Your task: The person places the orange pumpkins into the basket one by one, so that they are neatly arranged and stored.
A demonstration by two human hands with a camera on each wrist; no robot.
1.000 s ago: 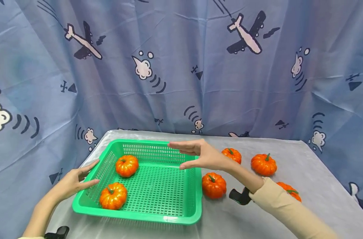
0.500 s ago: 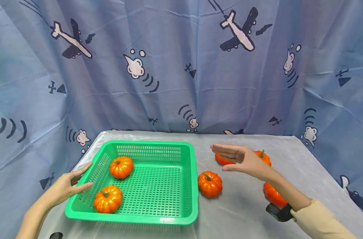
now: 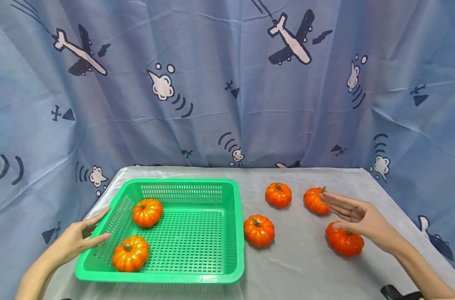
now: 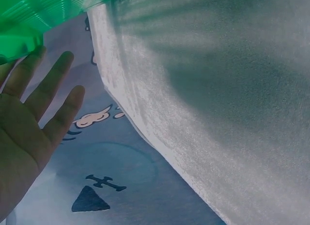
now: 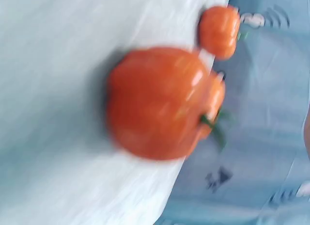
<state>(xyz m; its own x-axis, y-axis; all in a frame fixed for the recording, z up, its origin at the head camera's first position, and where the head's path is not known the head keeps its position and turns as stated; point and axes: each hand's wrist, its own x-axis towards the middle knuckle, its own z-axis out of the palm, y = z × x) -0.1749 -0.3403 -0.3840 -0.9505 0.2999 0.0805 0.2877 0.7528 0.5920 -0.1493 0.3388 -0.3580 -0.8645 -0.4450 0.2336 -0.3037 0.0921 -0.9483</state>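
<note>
Steadying green basket (image 3: 157, 277), apparently: my left hand (image 3: 70, 242), fingers spread at side; right hand (image 3: 367, 221), thumb apart, by rightmost pumpkin (image 3: 345, 246).

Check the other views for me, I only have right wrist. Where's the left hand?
Observer: The left hand is at the left side of the green basket.
Operator: Anything in that basket?
Observer: Two pumpkins, both toward its left side, one nearer the person than the other.
Operator: Any loose one close to it?
Observer: Yes, a loose pumpkin sits right beside its right wall; can't tell if they touch.
</note>
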